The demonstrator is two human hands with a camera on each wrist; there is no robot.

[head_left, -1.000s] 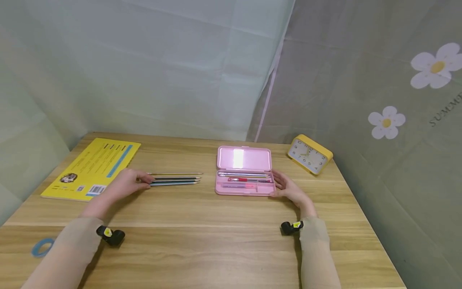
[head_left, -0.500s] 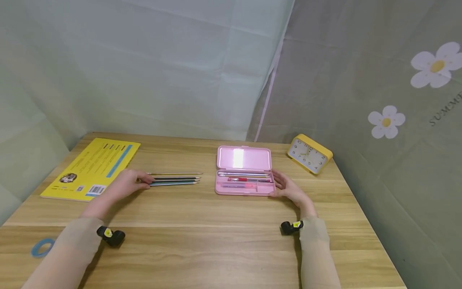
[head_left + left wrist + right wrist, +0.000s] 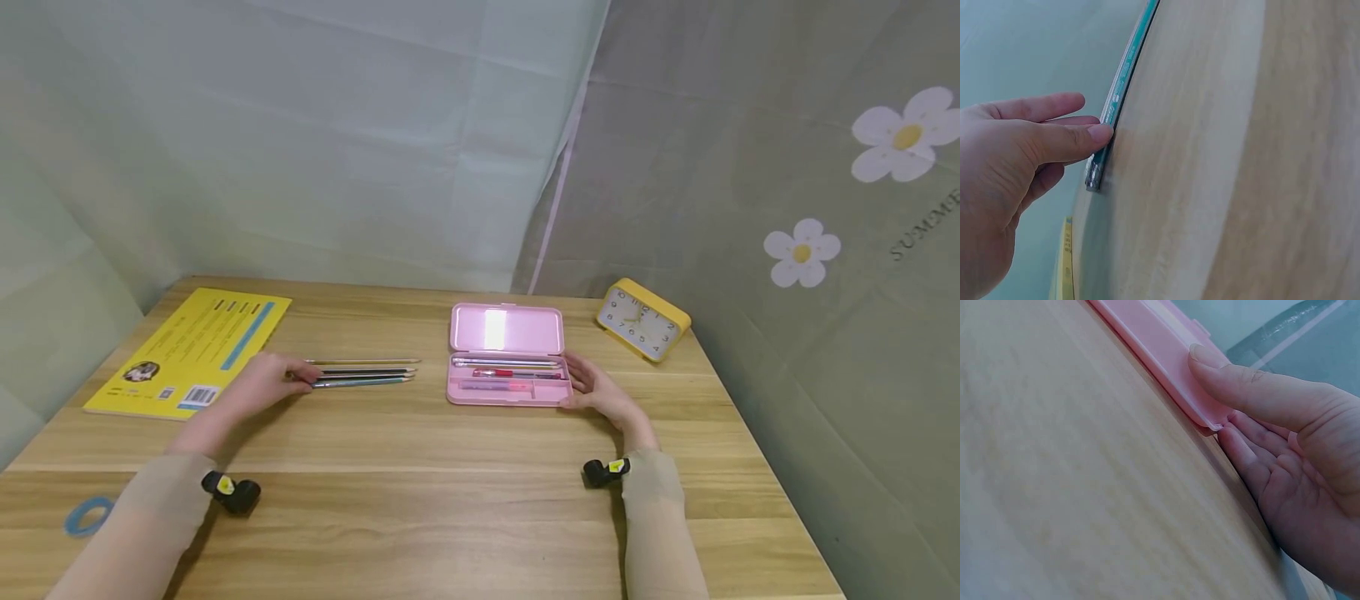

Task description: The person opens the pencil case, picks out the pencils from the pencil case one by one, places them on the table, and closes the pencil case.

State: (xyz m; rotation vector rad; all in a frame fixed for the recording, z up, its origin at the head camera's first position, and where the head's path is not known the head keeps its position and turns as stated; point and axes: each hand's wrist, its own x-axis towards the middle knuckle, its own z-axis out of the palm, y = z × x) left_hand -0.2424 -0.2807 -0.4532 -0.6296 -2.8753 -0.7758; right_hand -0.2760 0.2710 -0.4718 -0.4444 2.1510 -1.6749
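Note:
My left hand (image 3: 267,385) pinches a green pencil (image 3: 1124,78) near its blunt end between thumb and fingers. Several other pencils lie beside it, dark ones (image 3: 367,371) close by and a light brown one (image 3: 367,361) farther back; their left ends are partly hidden by the hand. My right hand (image 3: 603,392) holds the right end of an open pink pencil case (image 3: 491,400), thumb at the near corner and fingers along the end. Inside the case lie silvery pencils (image 3: 510,363), a red pen (image 3: 517,374) and a clear pen with a pinkish-red part (image 3: 495,385).
A yellow book (image 3: 195,350) lies at the left, behind the left forearm. At the back right stands a yellow alarm clock (image 3: 643,321). A blue tape ring (image 3: 88,517) lies by the left sleeve. Curtains (image 3: 337,150) hang behind the wooden table (image 3: 420,500).
The green pencil has tilted slightly, its held end shifting a little nearer to me and away from the dark pencils. My right hand and the pencil case stay in place.

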